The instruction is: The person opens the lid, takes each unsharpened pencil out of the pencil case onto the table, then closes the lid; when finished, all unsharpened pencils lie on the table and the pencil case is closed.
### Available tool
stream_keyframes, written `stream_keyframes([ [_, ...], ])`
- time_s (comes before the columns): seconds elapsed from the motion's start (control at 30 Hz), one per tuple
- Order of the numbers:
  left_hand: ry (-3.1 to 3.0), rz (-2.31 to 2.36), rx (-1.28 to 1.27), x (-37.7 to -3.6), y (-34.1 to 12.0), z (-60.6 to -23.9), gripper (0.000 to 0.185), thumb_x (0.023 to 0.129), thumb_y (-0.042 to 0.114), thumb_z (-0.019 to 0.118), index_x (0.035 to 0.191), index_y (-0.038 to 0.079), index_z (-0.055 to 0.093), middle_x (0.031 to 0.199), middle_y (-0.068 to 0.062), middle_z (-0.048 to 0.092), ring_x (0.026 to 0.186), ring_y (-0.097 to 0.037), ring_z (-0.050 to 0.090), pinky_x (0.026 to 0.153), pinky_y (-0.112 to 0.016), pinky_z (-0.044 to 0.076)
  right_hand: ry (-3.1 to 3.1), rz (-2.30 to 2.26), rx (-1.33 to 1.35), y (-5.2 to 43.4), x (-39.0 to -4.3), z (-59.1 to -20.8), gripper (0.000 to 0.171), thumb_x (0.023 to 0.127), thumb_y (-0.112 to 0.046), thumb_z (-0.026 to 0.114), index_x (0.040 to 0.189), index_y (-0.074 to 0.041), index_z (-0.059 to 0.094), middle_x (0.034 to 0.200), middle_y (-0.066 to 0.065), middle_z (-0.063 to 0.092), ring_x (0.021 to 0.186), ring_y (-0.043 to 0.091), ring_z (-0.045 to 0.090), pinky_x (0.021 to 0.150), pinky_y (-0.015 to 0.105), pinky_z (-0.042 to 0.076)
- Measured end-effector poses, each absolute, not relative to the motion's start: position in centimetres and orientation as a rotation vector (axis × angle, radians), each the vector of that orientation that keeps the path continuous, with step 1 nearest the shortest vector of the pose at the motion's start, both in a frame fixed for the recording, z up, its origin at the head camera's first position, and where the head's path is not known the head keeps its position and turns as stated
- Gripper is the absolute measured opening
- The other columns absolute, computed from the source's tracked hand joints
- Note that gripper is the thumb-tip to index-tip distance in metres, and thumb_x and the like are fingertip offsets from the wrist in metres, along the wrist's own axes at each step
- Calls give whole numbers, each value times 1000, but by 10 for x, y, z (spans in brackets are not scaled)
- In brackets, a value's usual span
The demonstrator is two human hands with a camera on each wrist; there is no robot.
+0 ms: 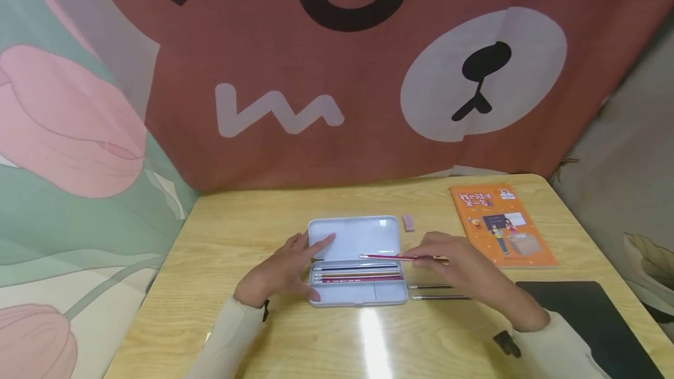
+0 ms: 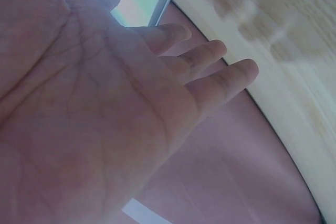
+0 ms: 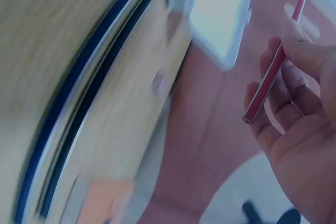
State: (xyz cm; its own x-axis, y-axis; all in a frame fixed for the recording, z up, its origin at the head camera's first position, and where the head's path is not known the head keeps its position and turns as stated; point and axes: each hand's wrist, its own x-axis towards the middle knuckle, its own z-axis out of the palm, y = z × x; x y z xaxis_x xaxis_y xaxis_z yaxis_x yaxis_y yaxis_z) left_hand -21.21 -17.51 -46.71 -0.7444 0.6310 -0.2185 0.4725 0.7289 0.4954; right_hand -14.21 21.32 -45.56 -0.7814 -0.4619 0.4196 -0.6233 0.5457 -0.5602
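Observation:
An open pale blue pencil case (image 1: 355,235) lies on the wooden table (image 1: 253,221), with several pencils (image 1: 358,275) in its near tray. My left hand (image 1: 286,271) rests with straight fingers on the case's left end, its index finger (image 1: 322,243) on the lid. In the left wrist view the left hand (image 2: 105,103) is spread flat and holds nothing. My right hand (image 1: 463,268) pinches a red pencil (image 1: 392,257) that points left over the case. The right wrist view shows that red pencil (image 3: 273,72) between thumb and fingers of the right hand (image 3: 299,108).
A small pink eraser (image 1: 408,223) lies behind the case. Two more pencils (image 1: 432,292) lie on the table right of the case. An orange book (image 1: 500,224) sits at the far right and a black pad (image 1: 595,320) near the right front. Patterned cloth hangs behind the table.

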Motion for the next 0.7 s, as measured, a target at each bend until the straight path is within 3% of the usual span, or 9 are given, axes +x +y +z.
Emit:
stream_keyframes([
  [0.23,2555,586,845,-213,-176,-470,121,81,35,101,177,34,27,182,-25,17,166,-50,20,126,-71,33,-2576,1064,920,263,-114,-467,47,83,8,89,119,-21,88,93,-16,72,76,-5,54,62,12,46],
  [0.4,2552,583,837,-214,-176,-471,122,82,36,100,177,36,25,182,-24,16,166,-50,19,126,-71,33,-2651,1068,941,284,-95,-482,40,85,4,89,118,-19,88,93,-13,73,80,-7,55,63,12,47],
  [0.7,2558,579,850,-214,-176,-472,122,81,36,101,177,36,25,181,-24,18,166,-50,20,125,-70,34,-2739,883,965,294,-79,-501,32,86,-5,92,111,-25,88,92,-20,66,79,-11,50,63,12,43],
])
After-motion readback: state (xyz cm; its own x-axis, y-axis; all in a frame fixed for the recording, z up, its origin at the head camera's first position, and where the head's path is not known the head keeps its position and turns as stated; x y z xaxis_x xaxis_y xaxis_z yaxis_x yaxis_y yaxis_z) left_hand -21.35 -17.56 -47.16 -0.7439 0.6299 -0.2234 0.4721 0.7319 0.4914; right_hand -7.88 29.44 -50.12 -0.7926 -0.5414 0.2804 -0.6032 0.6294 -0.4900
